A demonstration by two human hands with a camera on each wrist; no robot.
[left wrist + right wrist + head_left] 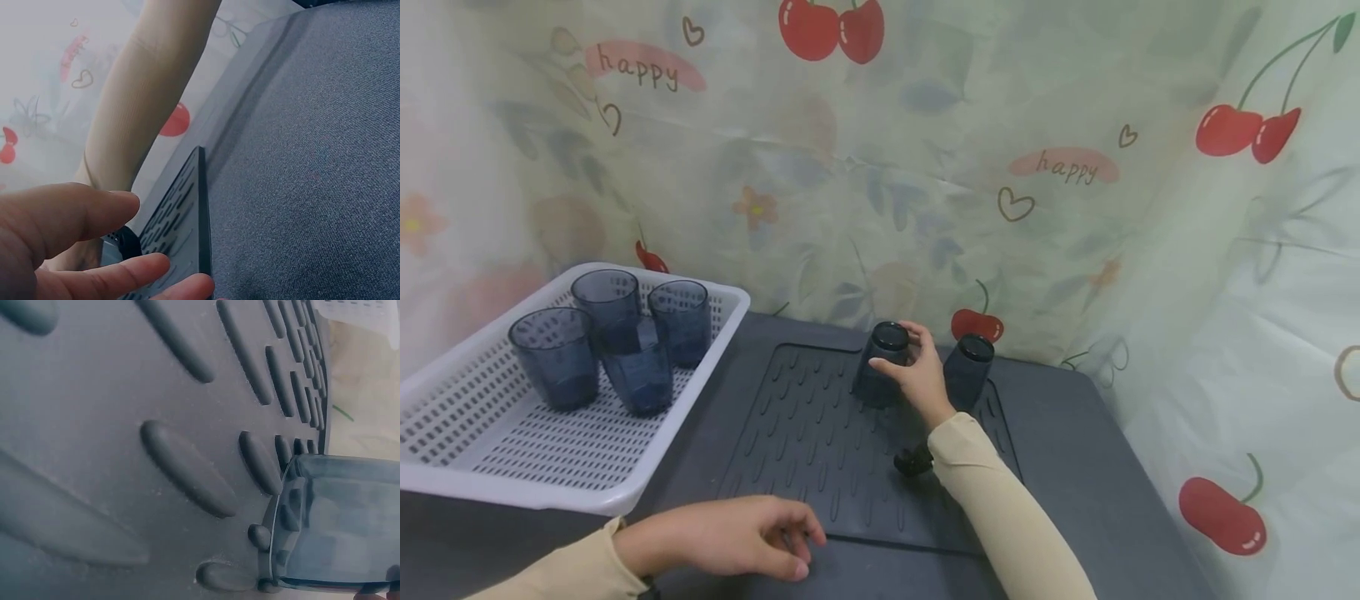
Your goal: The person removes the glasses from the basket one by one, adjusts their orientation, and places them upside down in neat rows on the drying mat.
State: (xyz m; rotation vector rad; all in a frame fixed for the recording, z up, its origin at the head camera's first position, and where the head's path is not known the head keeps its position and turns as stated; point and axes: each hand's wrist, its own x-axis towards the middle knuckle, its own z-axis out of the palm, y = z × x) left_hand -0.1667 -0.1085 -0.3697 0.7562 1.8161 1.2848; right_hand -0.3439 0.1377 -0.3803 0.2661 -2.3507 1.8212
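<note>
My right hand [923,379] grips an upside-down blue glass [880,354] near its base, thumb on the near side and fingers behind. The glass stands at the far edge of a black ridged drying mat [801,433]; in the right wrist view the rim of this clear blue glass [350,519] is right at the ridges. Just right of the hand, a second glass [967,371] sits upside down on the mat. My left hand [730,533] hovers at the mat's near left corner, fingers loosely bent and holding nothing; the left wrist view shows its thumb and fingers apart.
A white perforated basket [730,333] stands on the left with several upright blue glasses [559,358] in it. A grey cloth [1075,483] covers the table. Behind and to the right hangs a cherry-printed curtain [887,167], close to the table's far edge.
</note>
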